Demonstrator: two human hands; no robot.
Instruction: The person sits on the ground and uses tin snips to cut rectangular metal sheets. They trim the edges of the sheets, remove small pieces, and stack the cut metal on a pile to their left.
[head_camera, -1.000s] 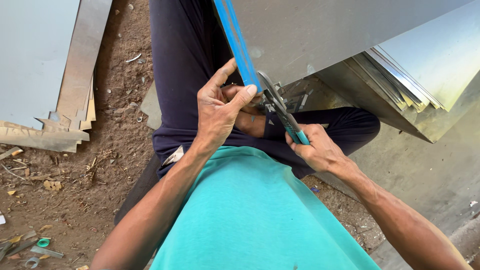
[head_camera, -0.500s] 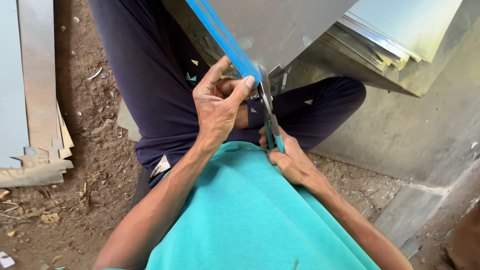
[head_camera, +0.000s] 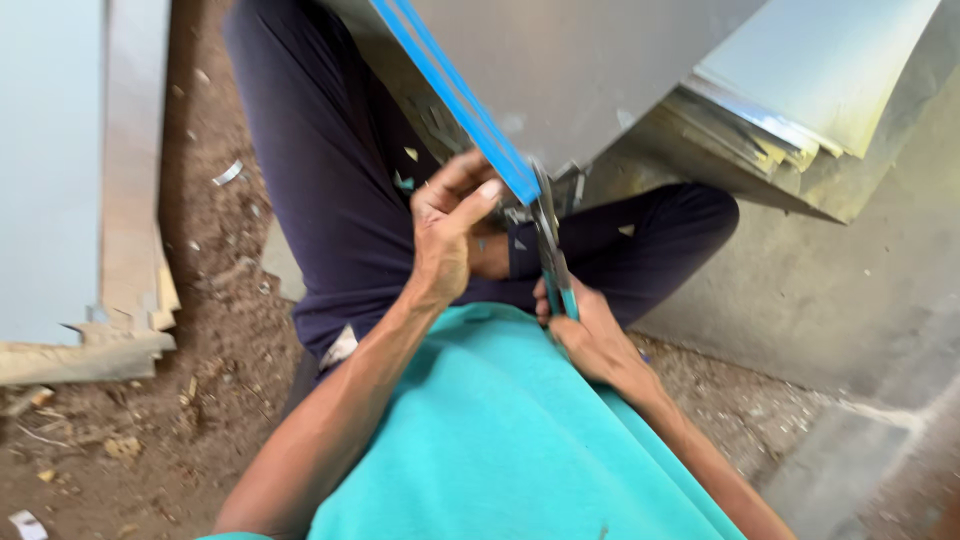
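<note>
we log colours | metal sheet (head_camera: 600, 80) grey, two blue stripes along edge | snips (head_camera: 552, 262) handles teal | our shirt (head_camera: 500, 440) turquoise | trousers (head_camera: 330, 170) dark navy | ground (head_camera: 210, 400) brown dirt | stacked sheets (head_camera: 810, 90) silvery grey

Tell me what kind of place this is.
Probably an informal sheet-metal workshop, outdoors or on bare ground: stacked metal sheets, offcuts on the dirt floor, and the right hand working snips along a blue-edged sheet.
</note>
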